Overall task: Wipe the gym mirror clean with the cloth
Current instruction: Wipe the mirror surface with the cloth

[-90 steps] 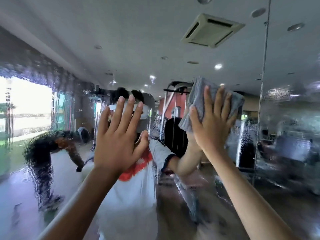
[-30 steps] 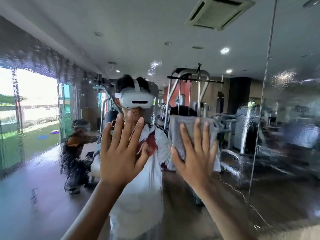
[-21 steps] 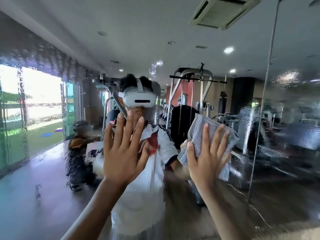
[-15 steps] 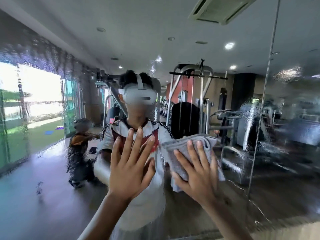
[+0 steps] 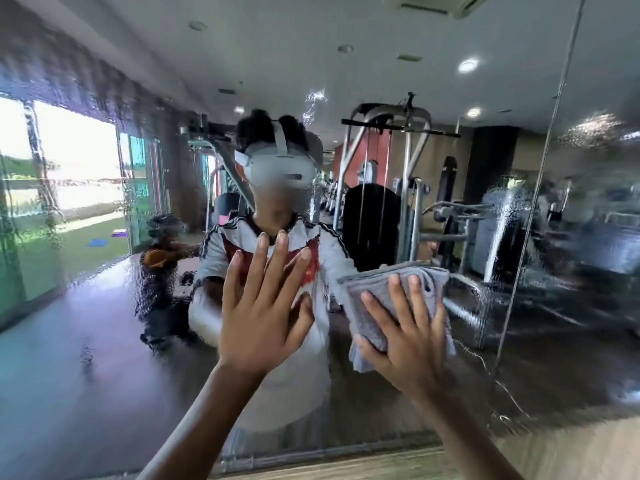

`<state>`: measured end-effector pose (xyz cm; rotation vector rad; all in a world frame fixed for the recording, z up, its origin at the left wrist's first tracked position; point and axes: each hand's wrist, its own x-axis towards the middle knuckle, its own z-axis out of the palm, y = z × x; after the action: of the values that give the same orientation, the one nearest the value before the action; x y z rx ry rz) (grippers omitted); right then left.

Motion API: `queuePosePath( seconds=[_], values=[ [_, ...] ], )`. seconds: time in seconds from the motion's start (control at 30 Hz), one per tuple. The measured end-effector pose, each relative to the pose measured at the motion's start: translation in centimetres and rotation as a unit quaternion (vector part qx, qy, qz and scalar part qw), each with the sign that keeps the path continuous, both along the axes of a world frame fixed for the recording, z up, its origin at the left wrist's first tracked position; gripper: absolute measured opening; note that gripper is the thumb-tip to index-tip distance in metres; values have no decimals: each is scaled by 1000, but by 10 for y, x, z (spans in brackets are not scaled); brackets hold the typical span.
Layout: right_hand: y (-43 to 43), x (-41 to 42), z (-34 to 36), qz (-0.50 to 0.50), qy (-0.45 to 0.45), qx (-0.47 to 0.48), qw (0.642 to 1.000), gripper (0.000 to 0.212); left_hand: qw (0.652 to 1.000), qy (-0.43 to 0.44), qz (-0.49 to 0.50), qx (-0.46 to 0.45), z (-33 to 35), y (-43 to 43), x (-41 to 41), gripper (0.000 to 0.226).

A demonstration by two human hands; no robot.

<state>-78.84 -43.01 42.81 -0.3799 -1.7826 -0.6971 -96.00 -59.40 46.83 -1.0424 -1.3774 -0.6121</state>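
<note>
My left hand [image 5: 263, 317] lies flat against the mirror [image 5: 104, 358], fingers straight and spread, holding nothing. My right hand [image 5: 412, 344] is just beside it, a little lower. Its fingers are straight too, and they press the folded grey cloth [image 5: 367, 282] flat onto the glass. The cloth sticks out above my fingertips and to either side of the palm. The two hands are near each other but do not touch.

Both forearms rise from the lower edge of the view and hide the glass behind them. My left hand covers the chest of my own reflection, which wears a white headset [image 5: 277, 168] and a white shirt.

The glass is wet. Droplets and streaks [image 5: 571, 237] blur the right part and the far left, and thin runs trail down below the cloth. A vertical seam [image 5: 540, 188] between mirror panels stands to the right of the cloth.

A weight machine [image 5: 384, 202] shows in the reflection behind my right shoulder. A bright window [image 5: 69, 161] shows at the left, with a crouching figure [image 5: 162, 271] near it. Ceiling lights [image 5: 467, 65] show above. A wooden strip [image 5: 346, 469] runs under the mirror's bottom edge.
</note>
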Motion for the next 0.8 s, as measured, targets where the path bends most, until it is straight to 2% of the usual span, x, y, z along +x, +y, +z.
queuePosePath(
  seconds=[0.17, 0.23, 0.33, 0.4, 0.5, 0.6, 0.67, 0.8],
  values=[
    [-15, -21, 57, -5, 139, -125, 982, 64, 1000, 5, -9, 6, 0, 0, -1, 62],
    [-27, -32, 64, 0, 120, -105, 987, 65, 1000, 4, -10, 5, 0, -1, -1, 61],
    [-24, -23, 31, 14, 3, -13, 1000, 64, 1000, 8, -11, 2, 1, -2, -2, 59],
    [-12, -5, 8, 14, -41, 17, 999, 66, 1000, 4, -7, 1, -1, -1, -2, 59],
    [4, 10, 18, -4, 4, -32, 999, 67, 1000, 2, -1, 13, -2, 1, 1, 60],
    [-6, -6, 49, -12, 93, -109, 990, 66, 1000, -1, -6, 11, -2, 1, -1, 60],
    [-19, -24, 51, -6, 120, -118, 986, 66, 1000, 1, -1, 11, -3, 0, -2, 60],
    [-22, -25, 0, 1, -6, -4, 1000, 69, 1000, 7, -8, 7, -2, -1, -4, 57]
  ],
)
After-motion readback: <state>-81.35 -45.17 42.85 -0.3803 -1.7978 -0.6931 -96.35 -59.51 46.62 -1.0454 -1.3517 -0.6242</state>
